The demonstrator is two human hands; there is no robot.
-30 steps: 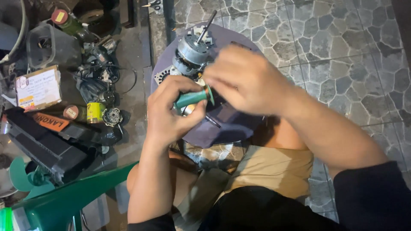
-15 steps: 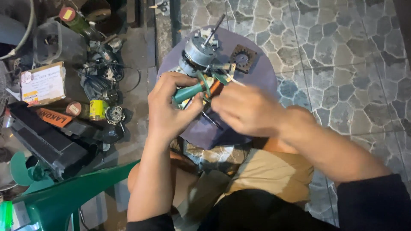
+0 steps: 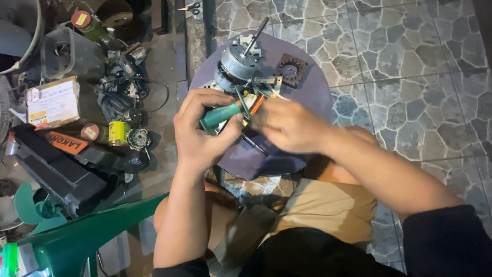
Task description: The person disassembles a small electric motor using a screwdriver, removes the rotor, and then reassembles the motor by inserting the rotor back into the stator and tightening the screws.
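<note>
My left hand (image 3: 202,128) is closed around the teal-green handles of a pair of pliers (image 3: 221,116), jaws pointing right toward a bundle of coloured wires (image 3: 254,100). My right hand (image 3: 287,125) pinches those wires just right of the pliers. The wires lead to a grey fan motor (image 3: 238,61) with a steel shaft, standing on a round purple stool top (image 3: 307,95). A square dark metal plate (image 3: 291,67) lies on the stool beside the motor.
Left of the stool the floor holds a clutter: a cardboard box (image 3: 51,102), a yellow can (image 3: 119,132), a black case (image 3: 56,172), tangled cables, a clear tub (image 3: 69,54). A green plastic chair (image 3: 77,238) stands at lower left. Scissors (image 3: 189,7) lie at top.
My right hand has slid down and to the right off the motor, now lower on the wires. The left hand keeps the pliers, and the motor and plate are uncovered.
</note>
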